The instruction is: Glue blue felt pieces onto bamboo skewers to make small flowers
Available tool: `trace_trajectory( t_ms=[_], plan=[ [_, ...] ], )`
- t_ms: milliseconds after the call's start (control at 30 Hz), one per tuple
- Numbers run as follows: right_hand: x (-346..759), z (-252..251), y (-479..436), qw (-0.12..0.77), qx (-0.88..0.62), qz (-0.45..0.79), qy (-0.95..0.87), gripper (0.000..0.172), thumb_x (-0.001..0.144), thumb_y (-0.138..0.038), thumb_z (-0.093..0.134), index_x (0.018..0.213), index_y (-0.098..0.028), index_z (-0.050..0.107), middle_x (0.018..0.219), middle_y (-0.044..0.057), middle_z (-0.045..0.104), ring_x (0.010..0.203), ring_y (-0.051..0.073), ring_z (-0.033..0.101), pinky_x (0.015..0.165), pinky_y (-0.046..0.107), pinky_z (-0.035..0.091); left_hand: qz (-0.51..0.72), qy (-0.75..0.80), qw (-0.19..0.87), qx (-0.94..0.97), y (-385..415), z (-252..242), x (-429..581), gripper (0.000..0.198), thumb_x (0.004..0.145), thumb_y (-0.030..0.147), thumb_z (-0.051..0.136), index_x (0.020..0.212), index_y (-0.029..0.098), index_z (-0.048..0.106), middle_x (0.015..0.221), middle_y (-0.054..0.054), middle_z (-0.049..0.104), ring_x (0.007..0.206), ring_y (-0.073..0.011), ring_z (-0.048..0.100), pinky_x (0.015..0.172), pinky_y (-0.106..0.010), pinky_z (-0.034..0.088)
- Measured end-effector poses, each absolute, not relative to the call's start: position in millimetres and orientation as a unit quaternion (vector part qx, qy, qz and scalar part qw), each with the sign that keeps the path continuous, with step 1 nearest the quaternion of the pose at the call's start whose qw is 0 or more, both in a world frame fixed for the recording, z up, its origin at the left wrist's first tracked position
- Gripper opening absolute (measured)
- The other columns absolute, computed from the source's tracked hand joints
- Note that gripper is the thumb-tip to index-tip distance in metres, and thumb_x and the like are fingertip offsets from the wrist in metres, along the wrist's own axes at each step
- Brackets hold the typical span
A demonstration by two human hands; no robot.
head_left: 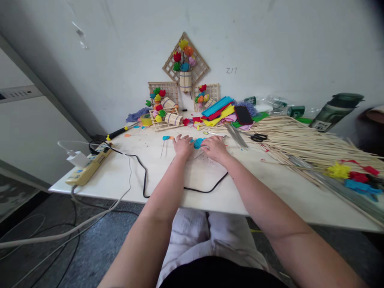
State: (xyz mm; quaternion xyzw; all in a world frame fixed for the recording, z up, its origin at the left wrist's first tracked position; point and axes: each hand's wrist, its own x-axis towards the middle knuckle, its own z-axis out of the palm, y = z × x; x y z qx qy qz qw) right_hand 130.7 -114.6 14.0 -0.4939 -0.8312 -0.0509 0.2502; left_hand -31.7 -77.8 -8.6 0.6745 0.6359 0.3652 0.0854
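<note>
My left hand [183, 146] lies low over the white table, fingers spread, its fingertips at the left edge of some bright blue cut pieces [198, 143]. From the other side my right hand [216, 148] reaches the same pieces, with its fingers stretched over their right edge. The pieces look like thin felt or paper petals; part of them is hidden under the fingers. Left of my left hand lies a small blue piece [166, 138] with thin wire stems pointing toward me. A bit of orange shows beside it.
Behind stand lattice panels [168, 86] with coloured flowers. Folded coloured sheets [218, 110], a phone [243, 115], scissors [258, 137] and many thin sticks [300, 140] lie right, near a dark bottle [336, 112]. A power strip [90, 166] sits left; a black cable [145, 176] crosses in front.
</note>
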Motion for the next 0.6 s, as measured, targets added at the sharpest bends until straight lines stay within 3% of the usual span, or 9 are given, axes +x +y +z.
trace_trajectory(
  t_ms=[100,367,467,600],
  plan=[
    [128.4,12.1,-115.1,0.239,-0.489,-0.047,-0.837,0.02,0.081,-0.027,0.055,0.089,-0.022,0.073,0.101,0.004,0.071,0.103,0.026,0.054,0.094,0.04,0.029,0.315,0.641,0.079,0.696,-77.2,-8.4,-30.9,0.027,0.072,0.021,0.058,0.095,0.028,0.069,0.109,-0.008,0.066,0.12,-0.0307,0.039,0.107,-0.051,0.007],
    [127.7,11.5,-117.2,0.233,-0.498,-0.049,-0.834,0.02,0.082,-0.026,0.054,0.083,-0.021,0.073,0.094,0.006,0.072,0.102,0.025,0.055,0.093,0.04,0.03,0.25,0.66,0.011,0.708,-74.5,-5.1,-31.8,0.023,0.078,0.023,0.051,0.084,0.024,0.073,0.1,-0.013,0.065,0.107,-0.0309,0.045,0.102,-0.048,0.019],
    [127.1,10.1,-117.5,0.237,-0.495,-0.051,-0.834,0.02,0.082,-0.026,0.054,0.083,-0.021,0.073,0.093,0.005,0.072,0.103,0.025,0.054,0.094,0.04,0.03,0.254,0.67,0.01,0.698,-73.7,-6.7,-32.2,0.025,0.079,0.025,0.05,0.092,0.024,0.071,0.105,-0.013,0.065,0.109,-0.0301,0.045,0.099,-0.046,0.023],
    [126.5,7.1,-115.9,0.24,-0.486,-0.051,-0.839,0.02,0.082,-0.026,0.053,0.082,-0.022,0.073,0.093,0.005,0.072,0.101,0.025,0.054,0.093,0.039,0.03,0.25,0.65,0.022,0.717,-73.0,-9.5,-31.2,0.028,0.081,0.029,0.049,0.101,0.029,0.067,0.117,-0.008,0.061,0.115,-0.029,0.042,0.102,-0.049,0.02]
  ],
)
